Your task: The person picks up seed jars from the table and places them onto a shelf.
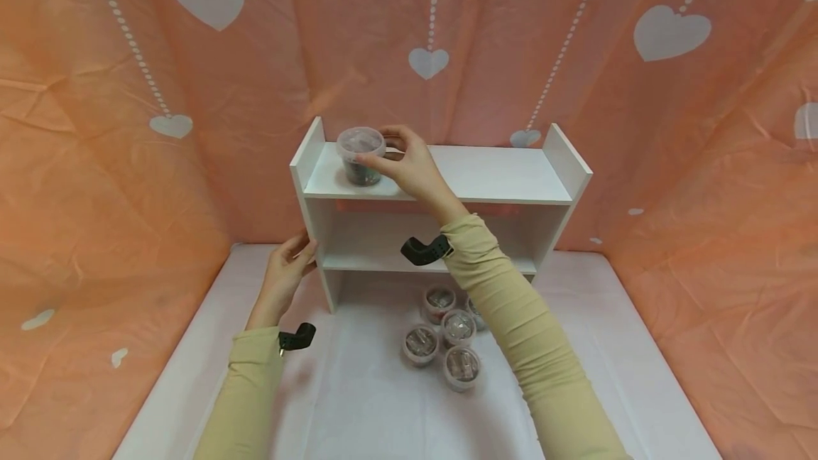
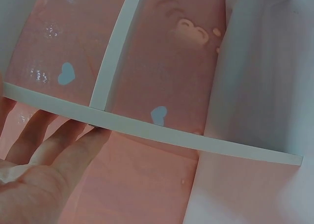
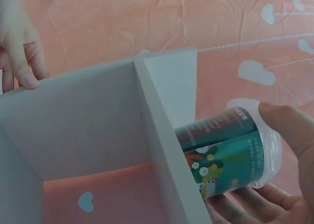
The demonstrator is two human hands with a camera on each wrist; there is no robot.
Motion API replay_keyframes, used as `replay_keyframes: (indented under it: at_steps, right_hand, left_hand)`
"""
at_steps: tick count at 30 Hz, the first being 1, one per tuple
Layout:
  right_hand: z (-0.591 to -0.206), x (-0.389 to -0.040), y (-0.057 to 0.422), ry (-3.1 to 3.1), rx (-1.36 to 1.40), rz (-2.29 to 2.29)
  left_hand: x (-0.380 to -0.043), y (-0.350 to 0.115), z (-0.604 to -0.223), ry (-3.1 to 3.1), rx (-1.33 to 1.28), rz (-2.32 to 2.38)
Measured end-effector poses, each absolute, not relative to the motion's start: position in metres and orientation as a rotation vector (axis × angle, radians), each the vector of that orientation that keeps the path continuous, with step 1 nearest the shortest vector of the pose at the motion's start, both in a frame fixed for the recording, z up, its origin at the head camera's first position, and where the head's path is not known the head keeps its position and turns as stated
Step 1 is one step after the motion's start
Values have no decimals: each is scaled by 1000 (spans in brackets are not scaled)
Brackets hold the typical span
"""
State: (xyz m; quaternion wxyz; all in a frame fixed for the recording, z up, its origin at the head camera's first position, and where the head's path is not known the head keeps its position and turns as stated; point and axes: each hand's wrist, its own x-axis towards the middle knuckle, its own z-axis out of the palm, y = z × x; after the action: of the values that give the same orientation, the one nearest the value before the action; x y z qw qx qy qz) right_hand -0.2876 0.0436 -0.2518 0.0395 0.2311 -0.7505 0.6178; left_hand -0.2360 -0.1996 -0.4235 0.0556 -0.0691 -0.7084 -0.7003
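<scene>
My right hand [image 1: 409, 162] grips a lidded plastic tub [image 1: 361, 155] near its rim, at the left end of the white shelf unit's [image 1: 486, 172] top board. In the right wrist view the tub [image 3: 225, 155] shows a green printed label with its base at the board; whether it bears its full weight there I cannot tell. My left hand [image 1: 285, 272] touches the outer face of the unit's left side panel. Seen from the left wrist, the left hand's fingers [image 2: 73, 150] lie fairly straight against that panel [image 2: 147, 130].
Several similar lidded tubs [image 1: 459, 327] stand grouped on the white-covered table [image 1: 371, 417] in front of the unit, partly behind my right sleeve. A middle board [image 1: 377, 243] spans the unit below the top one. Orange cloth [image 1: 358, 55] with white hearts hangs behind and on both sides.
</scene>
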Motion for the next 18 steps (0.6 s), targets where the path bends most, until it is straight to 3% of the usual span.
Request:
replay_keyframes:
  at_steps: [18]
  right_hand:
    - [-255, -290, 26, -2292, 645, 1906]
  left_hand:
    - [-235, -200, -423, -2162, -191, -2122]
